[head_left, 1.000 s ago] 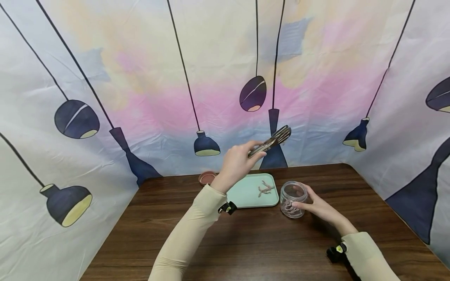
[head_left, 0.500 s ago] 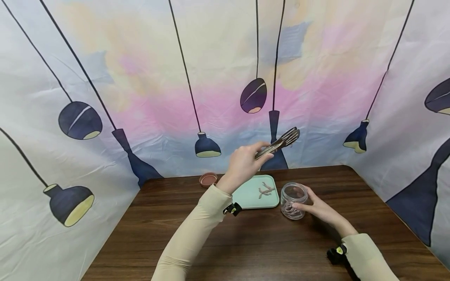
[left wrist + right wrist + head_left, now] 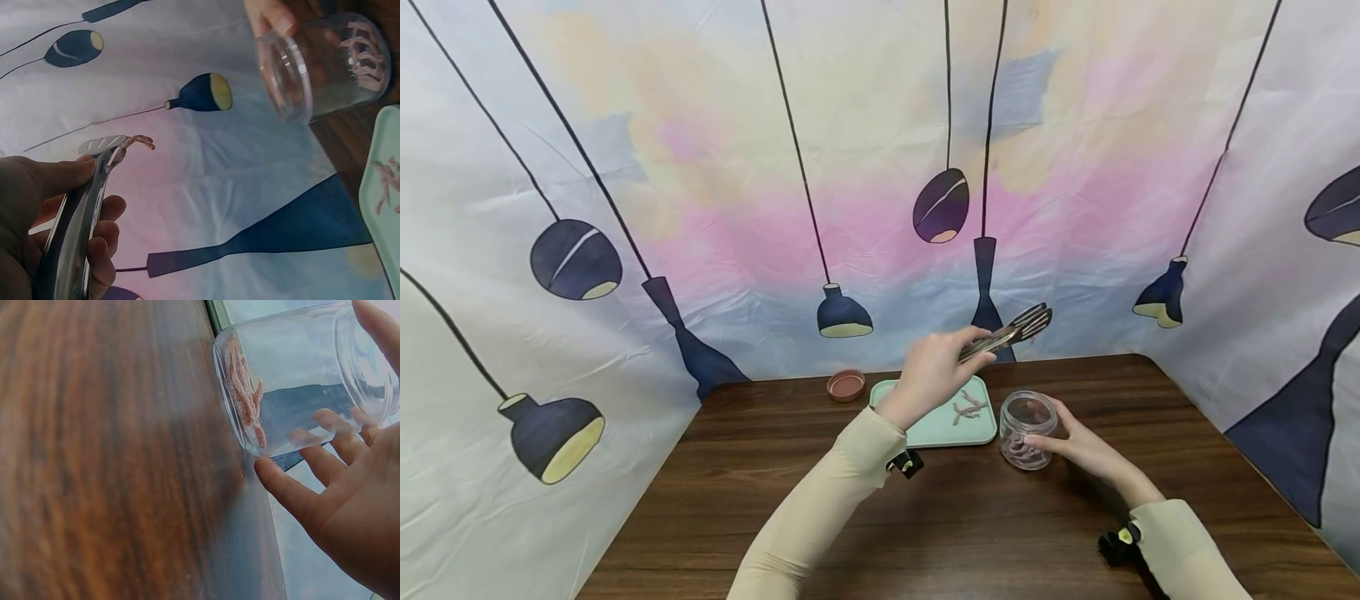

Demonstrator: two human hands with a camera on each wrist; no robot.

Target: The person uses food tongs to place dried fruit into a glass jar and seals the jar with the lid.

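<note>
My left hand [image 3: 934, 367] grips metal tongs [image 3: 1011, 332], raised above the green tray and angled to the right. Pinched in the tong tips is a thin, twisted brownish strip [image 3: 141, 141], plain in the left wrist view. On the table to the right, my right hand [image 3: 1086, 446] holds a clear jar [image 3: 1018, 421] upright, thumb on the near side and fingers round the far side. The jar is uncovered. Several pinkish-brown strips [image 3: 245, 394] lie at its bottom. More such strips [image 3: 968, 408] rest on the right part of the tray [image 3: 936, 432].
A round reddish-brown lid [image 3: 846, 385] lies behind the tray's left side. The dark wooden table [image 3: 970, 525] runs back to a printed cloth backdrop [image 3: 880, 208] with painted lamps. The tray's right edge is close beside the jar.
My left hand has moved right with the tongs, and in the last half second it has come down a little, bringing the tips nearer the jar. My right hand stays on the jar.
</note>
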